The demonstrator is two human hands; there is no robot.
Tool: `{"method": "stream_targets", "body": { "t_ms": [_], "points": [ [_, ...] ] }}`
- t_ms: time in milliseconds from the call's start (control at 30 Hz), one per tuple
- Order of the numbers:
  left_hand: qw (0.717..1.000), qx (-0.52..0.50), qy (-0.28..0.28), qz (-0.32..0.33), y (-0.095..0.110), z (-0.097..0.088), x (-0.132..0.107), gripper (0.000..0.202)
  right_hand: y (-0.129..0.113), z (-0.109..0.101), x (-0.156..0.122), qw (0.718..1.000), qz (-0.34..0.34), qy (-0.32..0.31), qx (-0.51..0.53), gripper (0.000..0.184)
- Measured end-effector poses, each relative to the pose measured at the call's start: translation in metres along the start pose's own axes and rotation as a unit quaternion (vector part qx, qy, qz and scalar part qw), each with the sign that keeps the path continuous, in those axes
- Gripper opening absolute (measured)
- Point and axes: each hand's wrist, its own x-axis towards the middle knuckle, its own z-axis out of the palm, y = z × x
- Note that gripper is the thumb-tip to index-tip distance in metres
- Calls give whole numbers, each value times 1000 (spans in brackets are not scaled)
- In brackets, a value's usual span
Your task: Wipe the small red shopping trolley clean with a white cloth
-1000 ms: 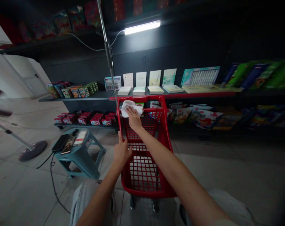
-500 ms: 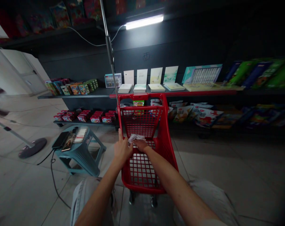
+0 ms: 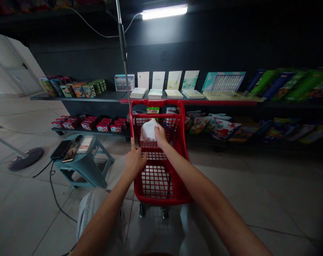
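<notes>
One crumpled white cloth [image 3: 148,131] is gripped by the right hand [image 3: 159,134]; the loosely spread left hand [image 3: 134,160] touches the left edge of the red cart [image 3: 161,201].

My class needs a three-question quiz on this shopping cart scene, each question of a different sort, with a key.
1. Which holds the white cloth: (a) left hand, (b) right hand, (c) both?
2. True or false: in this view, the plastic stool stands to the right of the red shopping cart.
3. Fill in: the lit tube light is ___ the upright booklets.

Key: 1. b; 2. false, it stands to the left; 3. above.
</notes>
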Motion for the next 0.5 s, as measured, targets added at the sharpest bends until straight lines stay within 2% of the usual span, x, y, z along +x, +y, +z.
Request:
{"method": "stream_targets", "body": {
  "t_ms": [100,167,233,300,400,500],
  "points": [
    [1000,0,6,1,0,3,0,38,-24,-15,3,976,-119,183,-5,57],
    [1000,-1,7,0,0,4,0,37,-34,-22,5,953,-187,229,-61,61],
    [1000,1,5,-2,1,3,0,37,-34,-21,8,940,-233,208,-134,64],
    [1000,6,3,-3,3,3,-1,37,-23,-15,11,936,-251,153,-195,67],
    [1000,10,7,-3,5,3,-2,37,5,0,17,937,-232,83,-248,74],
    [1000,11,8,-5,6,5,-2,38,32,9,24,935,-210,75,-275,77]
  ]
}}
